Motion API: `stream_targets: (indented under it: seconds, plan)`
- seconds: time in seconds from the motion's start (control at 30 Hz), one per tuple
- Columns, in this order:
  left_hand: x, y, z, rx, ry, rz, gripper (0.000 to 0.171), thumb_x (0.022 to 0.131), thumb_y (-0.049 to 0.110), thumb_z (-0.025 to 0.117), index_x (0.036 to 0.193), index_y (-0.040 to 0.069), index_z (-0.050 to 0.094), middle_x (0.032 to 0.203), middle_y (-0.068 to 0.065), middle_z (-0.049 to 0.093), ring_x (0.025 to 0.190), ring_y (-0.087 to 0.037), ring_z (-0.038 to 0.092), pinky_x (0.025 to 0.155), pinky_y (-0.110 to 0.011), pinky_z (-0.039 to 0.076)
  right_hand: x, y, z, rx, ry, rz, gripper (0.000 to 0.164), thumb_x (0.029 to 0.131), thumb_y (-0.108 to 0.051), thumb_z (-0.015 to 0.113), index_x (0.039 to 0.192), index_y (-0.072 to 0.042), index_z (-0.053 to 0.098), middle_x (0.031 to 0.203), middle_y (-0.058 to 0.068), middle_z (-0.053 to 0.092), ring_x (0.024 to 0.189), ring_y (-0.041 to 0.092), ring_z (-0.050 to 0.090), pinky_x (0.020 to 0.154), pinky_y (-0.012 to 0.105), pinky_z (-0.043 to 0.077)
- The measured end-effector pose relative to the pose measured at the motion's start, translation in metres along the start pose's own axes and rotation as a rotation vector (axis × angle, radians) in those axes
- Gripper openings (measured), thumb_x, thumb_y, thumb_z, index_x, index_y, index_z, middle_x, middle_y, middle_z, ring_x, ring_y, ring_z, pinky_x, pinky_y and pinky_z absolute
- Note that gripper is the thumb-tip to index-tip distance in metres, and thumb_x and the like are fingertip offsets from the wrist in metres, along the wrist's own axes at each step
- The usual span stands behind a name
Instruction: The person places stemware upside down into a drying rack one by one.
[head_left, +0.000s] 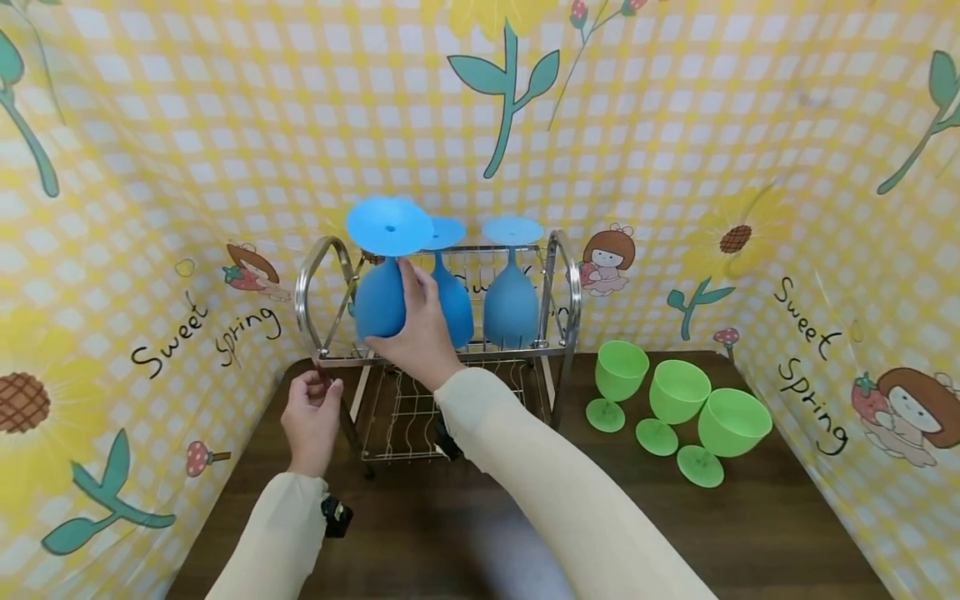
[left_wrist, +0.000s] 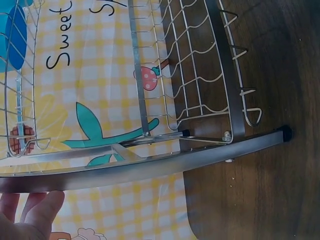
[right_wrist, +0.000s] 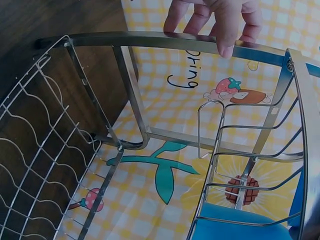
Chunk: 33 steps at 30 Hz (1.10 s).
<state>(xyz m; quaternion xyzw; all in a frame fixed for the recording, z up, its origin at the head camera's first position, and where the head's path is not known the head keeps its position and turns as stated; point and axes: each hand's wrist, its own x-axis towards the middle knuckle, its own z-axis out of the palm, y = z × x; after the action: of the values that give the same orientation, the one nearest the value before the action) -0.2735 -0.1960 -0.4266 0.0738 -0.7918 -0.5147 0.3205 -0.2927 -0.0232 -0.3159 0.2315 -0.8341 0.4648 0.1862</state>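
My right hand (head_left: 420, 337) grips the bowl of a blue goblet (head_left: 377, 300), which is upside down with its round foot on top, at the left end of a metal dish rack's (head_left: 302, 292) upper tier. Beside it, a second blue goblet (head_left: 456, 312) and a third blue goblet (head_left: 512, 304) stand inverted on the same tier. Low on the rack's left side, my left hand (head_left: 311, 421) holds the side post; the right wrist view shows its fingers (right_wrist: 227, 30) around the metal. Whether the gripped goblet touches the wires is hidden.
Three green goblets, a back one (head_left: 621, 371), a middle one (head_left: 678, 392) and a front one (head_left: 735, 422), stand upright on the brown table (head_left: 615, 508) right of the rack. The rack's lower wire tier (head_left: 416, 406) sits under the goblets. A yellow checked cloth (head_left: 652, 125) surrounds the table.
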Motion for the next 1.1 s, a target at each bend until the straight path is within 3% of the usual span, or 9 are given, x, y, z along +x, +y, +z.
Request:
stream_targets:
  seconds: [0.3,0.67,0.77,0.9,1.1]
  plan:
    - [0.000,-0.001,-0.005,0.106,-0.069,-0.042,0.025,0.090,0.012,0.065,0.112,0.001,0.058,0.095,-0.017,0.064,0.072,0.002,0.050,0.062,-0.012,0.039,0.011,0.004,0.005,-0.027,-0.020,0.003,0.101,0.079,-0.017,0.079,0.154,-0.013,0.011,0.153,0.015,0.017,0.137,0.034,0.030,0.103,0.039,0.038]
    - [0.005,0.003,-0.007,0.126,-0.069,-0.045,0.026,0.088,0.007,0.066,0.112,0.000,0.057,0.096,-0.020,0.065,0.079,-0.015,0.060,0.066,-0.014,0.041,0.028,0.000,0.012,-0.116,-0.013,0.028,0.104,0.079,-0.022,0.080,0.155,-0.018,0.008,0.153,0.014,0.020,0.133,0.034,0.037,0.098,0.038,0.044]
    - [0.005,0.003,-0.006,0.126,-0.069,-0.044,0.028,0.087,0.005,0.066,0.113,0.000,0.057,0.096,-0.022,0.066,0.083,-0.026,0.064,0.067,-0.017,0.042,0.030,-0.001,0.014,-0.152,-0.002,0.040,0.105,0.078,-0.023,0.080,0.155,-0.019,0.009,0.152,0.014,0.023,0.130,0.033,0.041,0.093,0.038,0.047]
    - [0.005,0.001,-0.006,0.121,-0.072,-0.038,0.028,0.087,0.004,0.066,0.114,0.000,0.056,0.096,-0.023,0.066,0.088,-0.036,0.066,0.069,-0.024,0.046,0.034,-0.002,0.016,-0.190,0.002,0.073,0.105,0.077,-0.026,0.081,0.154,-0.019,0.011,0.151,0.012,0.026,0.129,0.031,0.043,0.091,0.039,0.049]
    - [0.002,0.001,-0.006,0.123,-0.089,-0.018,0.029,0.086,0.001,0.066,0.112,-0.002,0.055,0.095,-0.025,0.066,0.088,-0.039,0.066,0.070,-0.035,0.050,0.035,-0.002,0.020,-0.295,-0.030,0.104,0.102,0.076,-0.030,0.081,0.153,-0.015,0.016,0.151,0.010,0.028,0.126,0.029,0.046,0.085,0.042,0.051]
